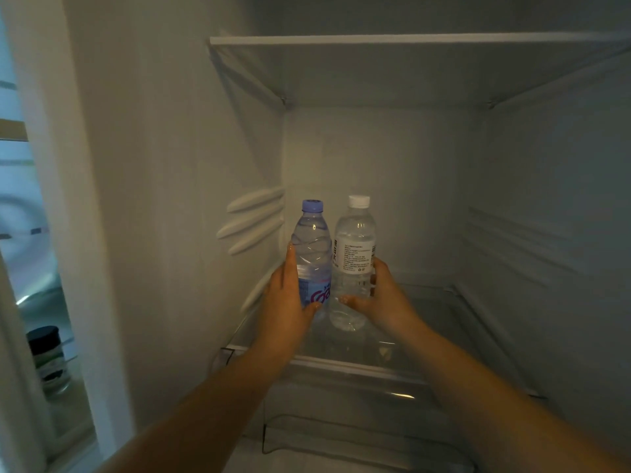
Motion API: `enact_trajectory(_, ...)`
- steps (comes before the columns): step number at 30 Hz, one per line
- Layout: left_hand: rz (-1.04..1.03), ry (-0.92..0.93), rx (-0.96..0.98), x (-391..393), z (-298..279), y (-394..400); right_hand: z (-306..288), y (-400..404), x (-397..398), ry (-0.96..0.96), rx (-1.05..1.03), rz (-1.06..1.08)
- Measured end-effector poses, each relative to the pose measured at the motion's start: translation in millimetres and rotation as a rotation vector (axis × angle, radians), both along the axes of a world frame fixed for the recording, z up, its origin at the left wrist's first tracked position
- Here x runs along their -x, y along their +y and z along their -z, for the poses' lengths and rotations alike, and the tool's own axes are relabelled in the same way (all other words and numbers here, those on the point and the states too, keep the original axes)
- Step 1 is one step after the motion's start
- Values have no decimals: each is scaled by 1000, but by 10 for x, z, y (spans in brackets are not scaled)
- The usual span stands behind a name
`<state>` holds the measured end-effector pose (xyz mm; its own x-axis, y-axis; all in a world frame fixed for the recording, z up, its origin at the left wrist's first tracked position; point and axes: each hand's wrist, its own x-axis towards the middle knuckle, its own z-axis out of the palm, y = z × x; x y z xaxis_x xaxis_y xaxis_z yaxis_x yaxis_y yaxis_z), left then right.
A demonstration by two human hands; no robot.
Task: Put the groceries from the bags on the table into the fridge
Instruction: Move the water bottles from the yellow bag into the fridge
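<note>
- Head view, nearest first: two bare forearms reach from the bottom edge into the open fridge (pixel 546 199), over a clear drawer (pixel 341 435) below the shelf edge.
- The left hand (pixel 285 302) wraps the blue-capped water bottle (pixel 312 247), fingers up its left side and thumb across its label.
- The right hand (pixel 386 302) grips the white-capped water bottle (pixel 355 247), thumb across the front low down and fingers curled round its right side.
- Both bottles stand upright on the glass shelf (pixel 461 322), touching or just beside each other, left of the shelf's middle and towards the back wall.
- Moulded ribs (pixel 252 220) sit on the left inner wall beside the blue-capped bottle.
- Higher up, a white-edged upper shelf (pixel 409 39) spans the compartment.
- At far left, a dark-lidded jar (pixel 47 360) sits in the door rack.
</note>
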<state>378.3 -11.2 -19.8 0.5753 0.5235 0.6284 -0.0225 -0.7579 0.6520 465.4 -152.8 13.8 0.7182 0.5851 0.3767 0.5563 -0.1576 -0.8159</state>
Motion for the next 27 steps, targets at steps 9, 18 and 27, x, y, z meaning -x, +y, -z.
enact_trajectory(9, -48, 17, 30, -448, 32, 362, -10, 348, -315, 3, -13, 29)
enact_trajectory(18, -207, 89, -61, -712, -8, 566, -11, 749, -633, 1, -17, 35)
enact_trajectory(27, -294, 142, -75, -901, -3, 687, 3, 950, -824, -17, -21, 40)
